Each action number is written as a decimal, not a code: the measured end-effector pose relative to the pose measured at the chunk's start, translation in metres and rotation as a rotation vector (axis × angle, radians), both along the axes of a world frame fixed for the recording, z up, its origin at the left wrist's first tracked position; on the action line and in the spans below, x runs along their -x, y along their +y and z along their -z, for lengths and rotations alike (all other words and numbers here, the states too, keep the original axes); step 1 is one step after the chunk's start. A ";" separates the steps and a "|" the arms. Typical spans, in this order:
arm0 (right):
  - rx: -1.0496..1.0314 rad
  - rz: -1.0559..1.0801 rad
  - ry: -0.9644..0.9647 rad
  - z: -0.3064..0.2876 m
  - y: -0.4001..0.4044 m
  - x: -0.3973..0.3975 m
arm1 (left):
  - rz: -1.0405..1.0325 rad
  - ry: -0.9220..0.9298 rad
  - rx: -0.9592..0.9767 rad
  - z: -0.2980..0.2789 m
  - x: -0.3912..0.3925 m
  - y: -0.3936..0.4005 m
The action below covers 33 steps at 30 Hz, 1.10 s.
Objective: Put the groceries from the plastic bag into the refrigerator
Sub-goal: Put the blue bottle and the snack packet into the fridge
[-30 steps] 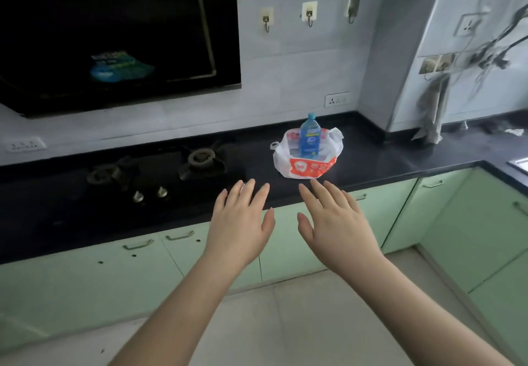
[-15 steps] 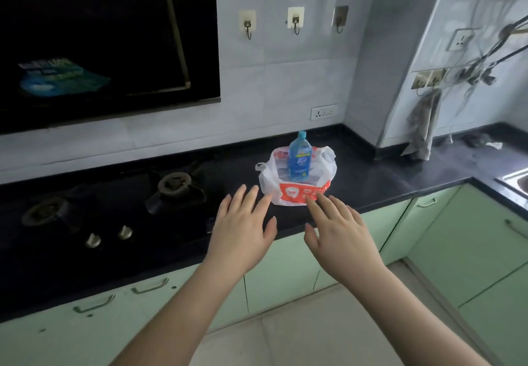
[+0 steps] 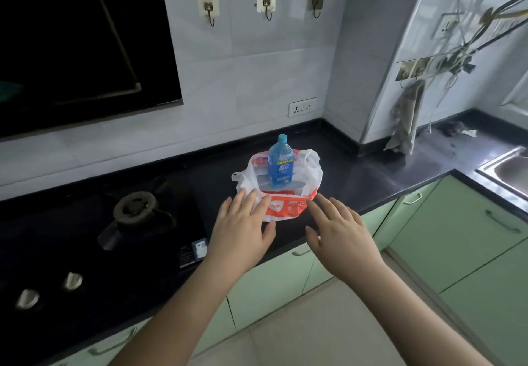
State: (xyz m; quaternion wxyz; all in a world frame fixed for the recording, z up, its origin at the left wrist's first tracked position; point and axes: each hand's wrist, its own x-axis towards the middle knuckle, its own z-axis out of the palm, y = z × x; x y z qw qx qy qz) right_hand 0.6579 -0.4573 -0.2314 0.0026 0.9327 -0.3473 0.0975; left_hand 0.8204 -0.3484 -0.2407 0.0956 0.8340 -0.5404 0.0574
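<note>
A white and red plastic bag [image 3: 287,208] sits open on the black countertop [image 3: 371,177]. A blue bottle [image 3: 280,163] with a blue cap stands upright inside it. My left hand [image 3: 243,230] is spread flat, its fingertips reaching the bag's near left rim. My right hand [image 3: 338,232] is spread flat just right of the bag's front, fingertips close to its red edge. Both hands hold nothing. No refrigerator is in view.
A gas hob [image 3: 134,212] with knobs [image 3: 73,281] lies left of the bag. Green cabinets [image 3: 463,240] run below the counter. A steel sink [image 3: 508,165] is at the right edge, and a cloth [image 3: 405,119] hangs in the corner.
Both hands have moved forward over the counter edge toward the bag, and the view has come closer to the counter. The bag and bottle have not moved.
</note>
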 end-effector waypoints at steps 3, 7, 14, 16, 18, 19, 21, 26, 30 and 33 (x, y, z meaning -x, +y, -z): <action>-0.024 0.000 0.004 0.004 -0.030 -0.011 | -0.005 -0.001 -0.025 0.007 -0.012 -0.030; -0.075 -0.071 0.025 0.009 -0.076 -0.025 | -0.031 0.004 -0.093 0.017 -0.023 -0.080; -0.158 -0.185 0.102 0.019 -0.155 -0.046 | -0.108 -0.058 -0.155 0.024 -0.037 -0.151; -0.175 -0.209 0.122 0.027 -0.174 -0.055 | -0.134 -0.029 -0.167 0.029 -0.042 -0.164; -0.198 -0.231 0.129 0.037 -0.188 -0.067 | -0.148 -0.012 -0.186 0.036 -0.047 -0.170; -0.216 -0.245 0.135 0.041 -0.192 -0.074 | -0.148 -0.010 -0.185 0.040 -0.050 -0.171; -0.243 -0.266 0.129 0.050 -0.197 -0.087 | -0.159 -0.004 -0.165 0.051 -0.059 -0.171; -0.268 -0.290 0.151 0.076 -0.207 -0.118 | -0.164 -0.020 -0.147 0.080 -0.088 -0.177; -0.292 -0.262 0.188 0.102 -0.215 -0.139 | -0.130 -0.019 -0.132 0.098 -0.111 -0.190; -0.316 -0.238 0.242 0.121 -0.219 -0.153 | -0.093 0.001 -0.138 0.109 -0.126 -0.198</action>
